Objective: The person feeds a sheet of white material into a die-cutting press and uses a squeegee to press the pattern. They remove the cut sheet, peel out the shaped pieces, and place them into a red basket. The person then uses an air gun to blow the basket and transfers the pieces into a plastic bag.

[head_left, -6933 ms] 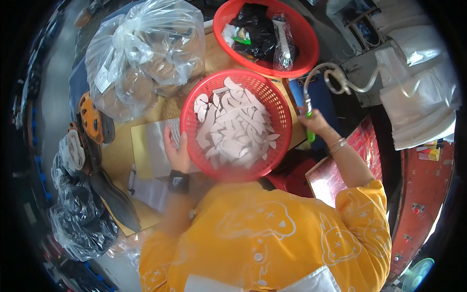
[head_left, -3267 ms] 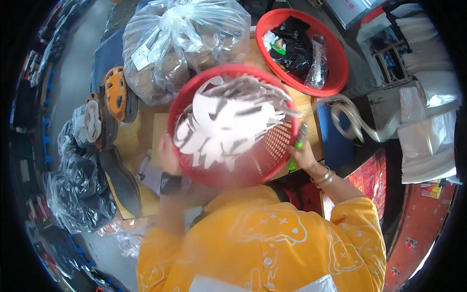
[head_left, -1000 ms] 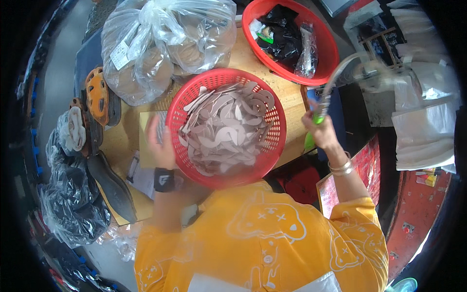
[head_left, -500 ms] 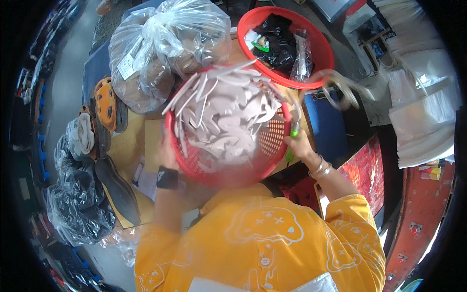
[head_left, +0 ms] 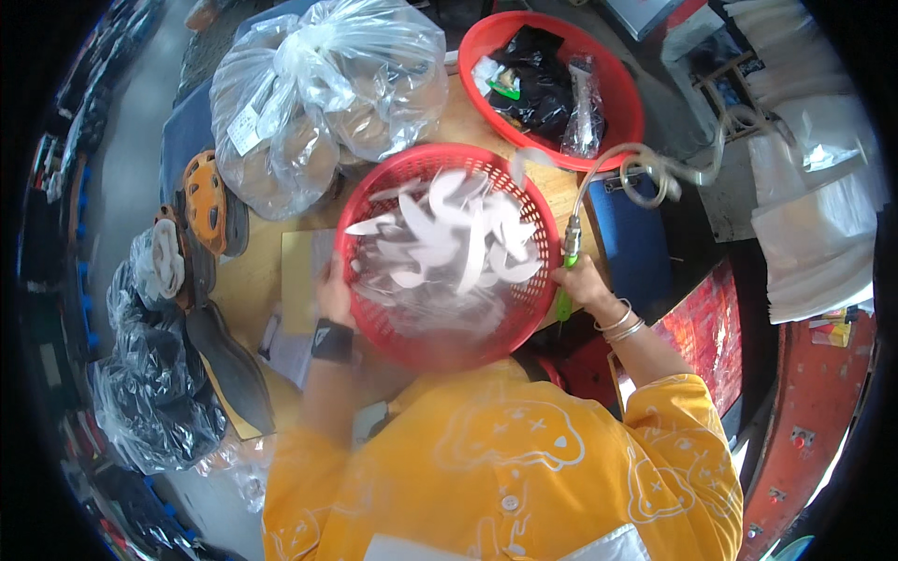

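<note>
A round red plastic basket [head_left: 374,173] with perforated walls is held in front of my chest, between my two hands. Loose whitish curved strips [head_left: 435,229] lie inside it, blurred by motion; one pale piece [head_left: 531,166] shows at the far right rim. My left hand [head_left: 334,292], below a black wristband, is closed on the basket's left side, its fingers partly hidden. On the right side my right hand [head_left: 582,282] grips the rim. Against that hand is a green-handled tool [head_left: 565,304], joined by a metal fitting to a see-through coiled hose [head_left: 645,178].
A large see-through bag [head_left: 327,93] of brown items stands at the back left. Behind the basket is a red tub [head_left: 636,112] with black plastic inside. Shoe soles [head_left: 224,369] and an orange-black piece [head_left: 203,201] lie on the table's left, near bagged black items [head_left: 154,402].
The basket has shifted slightly right and down. The strips, spread high over its far rim before, now sit lower inside. The hose has swung, and both hands keep their hold.
</note>
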The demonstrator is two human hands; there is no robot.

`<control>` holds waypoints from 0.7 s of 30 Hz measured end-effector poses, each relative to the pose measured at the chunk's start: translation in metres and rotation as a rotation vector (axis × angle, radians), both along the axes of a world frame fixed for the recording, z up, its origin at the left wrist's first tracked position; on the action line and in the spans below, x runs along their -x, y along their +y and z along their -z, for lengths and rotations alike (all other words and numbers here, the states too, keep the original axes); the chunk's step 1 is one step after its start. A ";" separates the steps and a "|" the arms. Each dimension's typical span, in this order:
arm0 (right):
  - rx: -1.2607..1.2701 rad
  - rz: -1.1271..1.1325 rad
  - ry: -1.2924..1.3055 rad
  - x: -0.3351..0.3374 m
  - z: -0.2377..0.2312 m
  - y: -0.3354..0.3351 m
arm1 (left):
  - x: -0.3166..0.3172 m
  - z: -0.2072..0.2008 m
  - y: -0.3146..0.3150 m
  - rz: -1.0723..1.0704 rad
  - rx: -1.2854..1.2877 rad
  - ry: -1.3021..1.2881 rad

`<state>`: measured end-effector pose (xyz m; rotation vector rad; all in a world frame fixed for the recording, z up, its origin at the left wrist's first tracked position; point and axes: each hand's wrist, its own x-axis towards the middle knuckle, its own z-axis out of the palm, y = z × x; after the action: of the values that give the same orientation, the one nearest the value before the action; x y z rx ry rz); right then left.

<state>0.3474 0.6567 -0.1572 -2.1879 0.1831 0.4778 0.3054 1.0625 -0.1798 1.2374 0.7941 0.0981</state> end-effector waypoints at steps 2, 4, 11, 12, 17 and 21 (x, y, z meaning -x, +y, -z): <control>-0.017 0.021 0.027 -0.010 0.006 -0.005 | -0.006 0.010 0.000 0.084 -0.246 0.177; 0.103 0.026 -0.188 -0.015 -0.019 0.001 | -0.012 0.006 -0.003 0.032 -0.447 -0.130; -0.745 -0.032 0.015 -0.001 -0.198 0.081 | -0.052 -0.016 -0.062 0.532 -1.164 -0.444; -0.829 -0.066 -0.010 0.000 -0.197 0.095 | -0.055 -0.009 -0.072 0.685 -1.224 -0.291; -0.684 -0.006 -0.451 -0.011 -0.161 0.121 | -0.047 0.035 -0.082 0.894 -1.405 -0.185; -0.958 -0.218 0.001 -0.009 -0.162 0.132 | -0.045 0.048 -0.076 0.826 -1.476 -0.215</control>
<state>0.3564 0.7891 0.0049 -1.2658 -0.2501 0.5404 0.3507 0.9870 -0.2275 2.7897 -0.1901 0.1385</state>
